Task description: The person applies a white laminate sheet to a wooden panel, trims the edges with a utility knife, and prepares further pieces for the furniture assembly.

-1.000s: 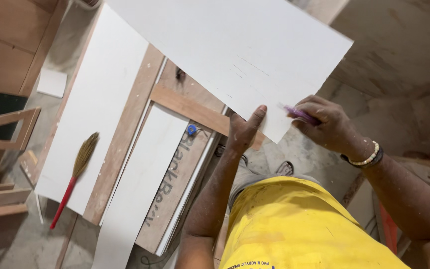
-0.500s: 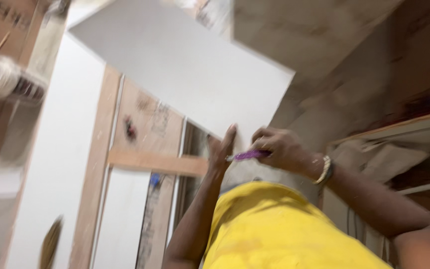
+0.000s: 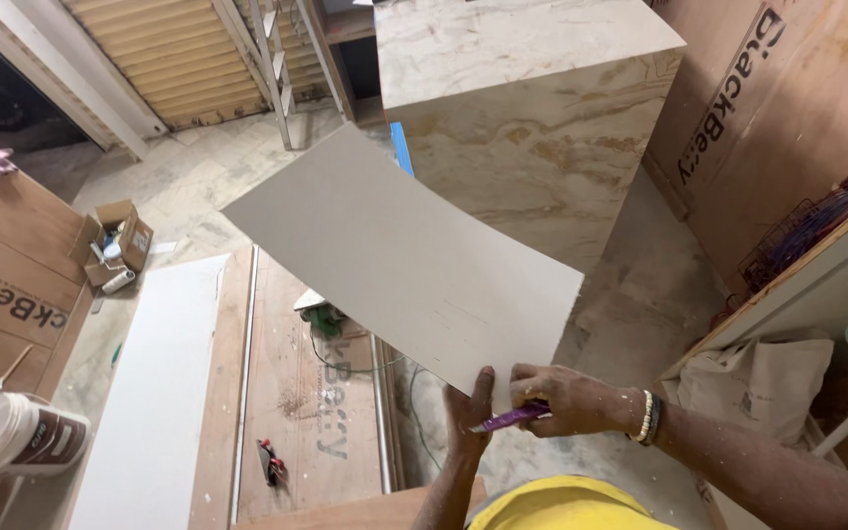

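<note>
A thin grey laminate sheet (image 3: 399, 257) is held up in the air, bowed slightly, above a plywood board (image 3: 296, 393) on the floor. My left hand (image 3: 468, 410) pinches the sheet's near corner from below. My right hand (image 3: 566, 400) grips the same corner from the right side and also holds a purple pen (image 3: 507, 420) between its fingers. A beaded bracelet sits on my right wrist.
A white board (image 3: 154, 393) lies left of the plywood, a white bucket (image 3: 12, 440) at far left. A small open cardboard box (image 3: 115, 240) stands on the floor. A tall plywood cabinet (image 3: 532, 118) rises behind the sheet. Red pliers (image 3: 269, 461) lie on the plywood.
The view has swung upward and the sheet has been lifted away from the boards. Both hands keep the same grip on its corner.
</note>
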